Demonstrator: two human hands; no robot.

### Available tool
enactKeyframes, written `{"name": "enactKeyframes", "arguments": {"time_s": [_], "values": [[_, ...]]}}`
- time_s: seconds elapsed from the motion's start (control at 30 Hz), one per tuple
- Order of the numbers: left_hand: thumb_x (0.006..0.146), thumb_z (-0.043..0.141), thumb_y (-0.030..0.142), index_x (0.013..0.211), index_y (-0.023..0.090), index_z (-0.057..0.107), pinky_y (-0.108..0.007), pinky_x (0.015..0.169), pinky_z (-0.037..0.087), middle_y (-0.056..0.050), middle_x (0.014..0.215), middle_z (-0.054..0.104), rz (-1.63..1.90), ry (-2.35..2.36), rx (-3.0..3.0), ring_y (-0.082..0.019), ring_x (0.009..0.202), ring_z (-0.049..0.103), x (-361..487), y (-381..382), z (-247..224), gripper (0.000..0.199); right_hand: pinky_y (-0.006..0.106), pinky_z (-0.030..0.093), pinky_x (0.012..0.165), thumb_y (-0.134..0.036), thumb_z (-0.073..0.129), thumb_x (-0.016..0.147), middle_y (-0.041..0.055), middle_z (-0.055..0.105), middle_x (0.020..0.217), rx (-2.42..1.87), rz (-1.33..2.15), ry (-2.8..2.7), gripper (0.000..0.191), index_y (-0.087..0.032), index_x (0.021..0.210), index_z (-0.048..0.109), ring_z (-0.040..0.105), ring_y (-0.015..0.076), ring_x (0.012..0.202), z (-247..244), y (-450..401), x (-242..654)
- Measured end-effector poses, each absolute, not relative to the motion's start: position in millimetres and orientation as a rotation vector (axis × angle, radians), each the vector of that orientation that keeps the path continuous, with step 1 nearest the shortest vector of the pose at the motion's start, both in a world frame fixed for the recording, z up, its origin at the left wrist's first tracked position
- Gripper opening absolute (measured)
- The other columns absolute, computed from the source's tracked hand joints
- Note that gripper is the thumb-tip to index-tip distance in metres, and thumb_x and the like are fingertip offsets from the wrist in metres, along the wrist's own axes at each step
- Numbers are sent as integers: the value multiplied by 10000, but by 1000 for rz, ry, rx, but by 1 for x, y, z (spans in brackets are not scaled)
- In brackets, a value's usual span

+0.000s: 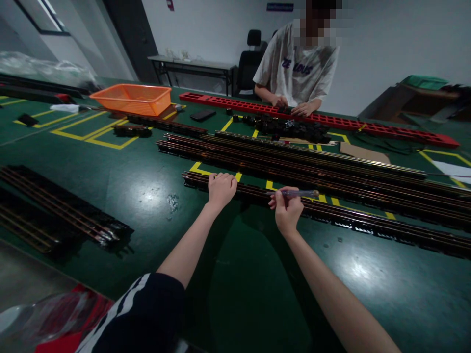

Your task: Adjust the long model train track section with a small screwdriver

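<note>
Near strip (349, 218), dark with copper-coloured lines along it, lies lengthwise across the surface (121, 166) right in front of us, apart from the long strips (294, 164) laid roughly parallel just beyond. That gap probably gives us finger room on both edges, and the parallel layout likely keeps the long pieces from snagging each other. More strips (62, 203) sit off to our left, well clear of both forearms. Yellow tape (106, 144) outlines boxes on the surface; reads like zone marking to us, though several pieces lie across the lines. Hands: our left hand (222, 188) is half curled over the near strip close to its left end, fingers bent across the top; looks like steadying, but can't tell whether it's clamping or just resting. Our right hand (289, 211) pinches a slim pen-like tool (309, 193) between thumb and fingers, pen style, presumably for fine control; the clear handle sticks out to the right, thin end points left over the near strip. Can't tell if the tip makes contact. Across from us, a co-worker (298, 68) has both hands at the red frame (405, 133), behind a dark parts pile (305, 130).
</note>
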State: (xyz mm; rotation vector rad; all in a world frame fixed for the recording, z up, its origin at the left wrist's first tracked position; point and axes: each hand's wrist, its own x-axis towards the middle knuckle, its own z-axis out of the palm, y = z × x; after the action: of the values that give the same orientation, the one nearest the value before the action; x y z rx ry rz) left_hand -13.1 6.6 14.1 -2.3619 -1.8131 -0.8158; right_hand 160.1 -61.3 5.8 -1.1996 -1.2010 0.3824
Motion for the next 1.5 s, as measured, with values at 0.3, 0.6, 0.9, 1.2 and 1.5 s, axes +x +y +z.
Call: {"name": "enactKeyframes", "arguments": {"time_s": [0.3,0.6,0.9,1.2,1.5], "values": [[888,327,231,823,194,652,-410,948,287,-47,882,691,-838,-1749,-2323,-193,845,586,-15,4,10,334,222,468,411,-340,517,849,-15,597,604,-1198,379,-1215,163,-184,828,475,584,116,455,7,-61,159],[916,285,265,848,176,656,-398,900,301,-79,890,681,-769,-1630,-2436,-209,873,577,-1,-3,9,387,235,481,443,-336,520,841,-14,592,586,-1230,307,-1180,157,-188,810,476,581,121,452,5,-61,160],[917,278,269,843,172,653,-397,895,304,-81,873,675,-736,-1611,-2426,-212,863,572,-3,-1,10,394,222,468,425,-322,522,831,-28,572,573,-1259,250,-1103,146,-190,794,473,562,112,426,3,-61,162],[909,293,262,844,174,656,-400,896,309,-80,866,672,-750,-1605,-2434,-210,850,574,-3,1,8,379,214,471,426,-328,518,834,-31,569,580,-1243,285,-1149,150,-189,808,469,568,107,430,5,-62,164],[883,333,258,802,184,664,-387,868,332,-58,847,684,-782,-1704,-2407,-202,831,581,-4,2,11,348,209,467,401,-291,518,841,-35,569,588,-1184,337,-1182,116,-189,825,465,563,101,425,7,-62,163]]}}
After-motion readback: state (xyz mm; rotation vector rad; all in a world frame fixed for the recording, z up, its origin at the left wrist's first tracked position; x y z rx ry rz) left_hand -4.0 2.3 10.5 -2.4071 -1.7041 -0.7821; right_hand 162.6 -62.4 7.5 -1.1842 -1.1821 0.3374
